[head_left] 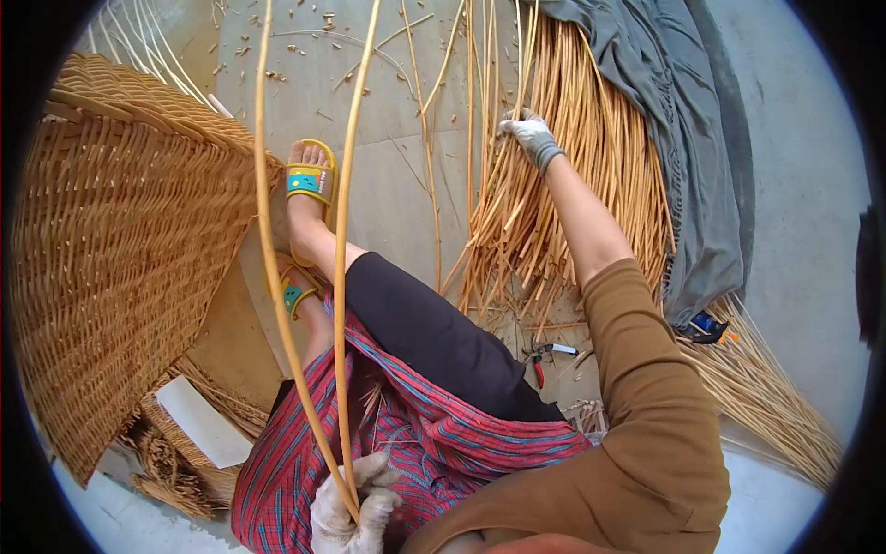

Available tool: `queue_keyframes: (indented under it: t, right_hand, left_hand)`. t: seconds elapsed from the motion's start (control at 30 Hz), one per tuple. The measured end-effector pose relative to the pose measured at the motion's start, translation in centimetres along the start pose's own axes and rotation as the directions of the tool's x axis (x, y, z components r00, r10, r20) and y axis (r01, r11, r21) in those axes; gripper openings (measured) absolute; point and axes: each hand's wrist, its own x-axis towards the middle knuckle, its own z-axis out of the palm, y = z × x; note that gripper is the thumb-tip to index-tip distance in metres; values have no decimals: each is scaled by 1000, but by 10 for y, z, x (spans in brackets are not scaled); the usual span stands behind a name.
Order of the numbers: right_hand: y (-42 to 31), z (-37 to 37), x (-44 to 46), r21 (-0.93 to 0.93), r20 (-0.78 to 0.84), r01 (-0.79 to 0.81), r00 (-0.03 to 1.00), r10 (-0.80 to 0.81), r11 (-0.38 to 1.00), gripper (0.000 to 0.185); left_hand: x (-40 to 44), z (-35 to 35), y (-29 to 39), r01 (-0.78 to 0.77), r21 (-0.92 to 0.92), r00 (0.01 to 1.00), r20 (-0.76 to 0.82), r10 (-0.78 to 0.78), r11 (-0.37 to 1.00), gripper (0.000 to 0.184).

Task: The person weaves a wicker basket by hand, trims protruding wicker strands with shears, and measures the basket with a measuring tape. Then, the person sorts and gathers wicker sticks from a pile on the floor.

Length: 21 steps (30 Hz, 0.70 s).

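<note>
My left hand (355,503), in a white glove, is closed around the lower ends of two long rattan canes (340,277) above my lap. The canes rise past my legs and leave the top of the view. My right hand (532,134), in a white glove with a grey cuff, reaches out to a big bundle of rattan canes (581,166) on the floor. Its fingers are bent around a cane at the bundle's left side; their tips are partly hidden. Loose thin canes (429,148) lie just left of that hand.
A large woven wicker basket (120,240) stands at the left. Grey cloth (688,138) covers the bundle's right side. Pruning shears (544,355) with a red handle lie near my right knee. More canes (766,397) lie at lower right. A white board (203,420) lies at lower left.
</note>
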Motion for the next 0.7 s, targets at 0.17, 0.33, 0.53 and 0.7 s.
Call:
queue_keyframes:
  t: [0.17, 0.33, 0.53, 0.7]
  right_hand:
    - [23, 3, -11, -92, -97, 65, 993, -74, 994, 29]
    - [2, 28, -32, 57, -230, -11, 973, 24, 998, 21]
    - [4, 37, -76, -684, -106, -131, 991, 80, 717, 72]
    - [15, 43, -93, -833, 11, -118, 973, 231, 540, 84]
  left_hand:
    - [-1, -4, -8, -102, 52, 991, 87, 97, 993, 52]
    - [-7, -1, -5, -105, 54, 992, 72, 101, 993, 55]
    - [-11, -1, 6, -105, -65, 990, 88, 111, 992, 56]
    - [-12, 25, 16, 34, 33, 965, -262, -24, 999, 47]
